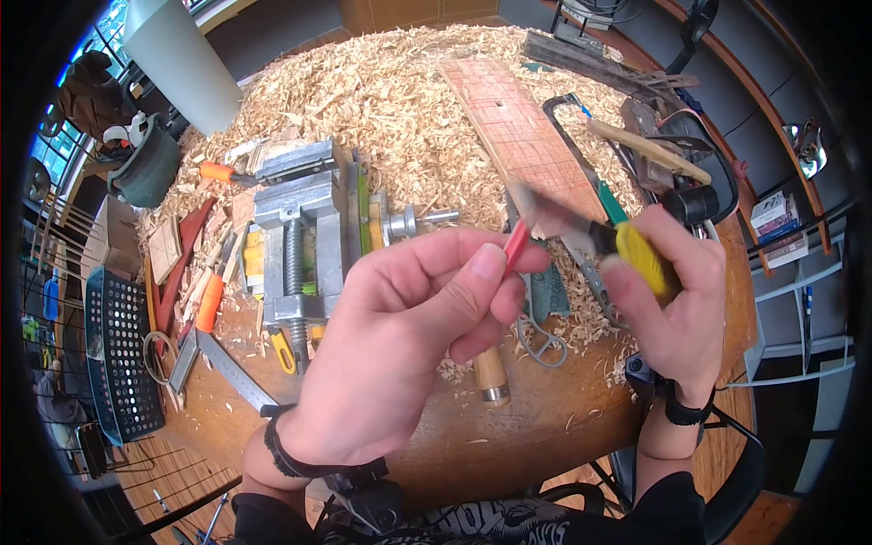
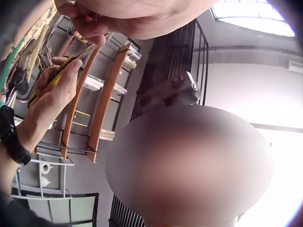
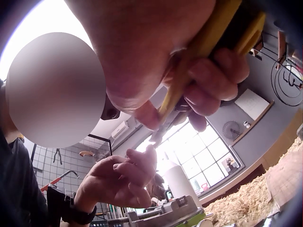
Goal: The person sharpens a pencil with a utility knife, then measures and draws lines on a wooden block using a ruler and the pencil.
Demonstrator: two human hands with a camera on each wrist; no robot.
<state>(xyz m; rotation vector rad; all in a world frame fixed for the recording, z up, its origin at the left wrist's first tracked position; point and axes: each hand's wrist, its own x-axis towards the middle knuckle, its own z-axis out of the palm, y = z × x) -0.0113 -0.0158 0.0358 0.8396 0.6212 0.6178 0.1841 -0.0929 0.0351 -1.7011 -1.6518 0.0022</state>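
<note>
My left hand [image 1: 391, 341] pinches a slim red pencil [image 1: 516, 248] between thumb and fingertips, above the front of the workbench. In my right hand [image 1: 681, 318] is a utility knife with a yellow handle [image 1: 643, 262], gripped with the thumb along its side. Its blade [image 1: 568, 222], blurred, points left and overlaps the pencil's far end. The right wrist view shows the knife's yellow handle [image 3: 189, 66] close up, with the blade reaching to the left fingertips. Most of the pencil is hidden inside the left hand.
A metal vise [image 1: 304, 218] stands left of the hands, with a combination square [image 1: 232, 368] and a black basket [image 1: 123, 354] further left. Wood shavings [image 1: 363, 91] cover the back around a marked board [image 1: 522, 132]. A wooden tool handle [image 1: 491, 372] lies beneath the left hand.
</note>
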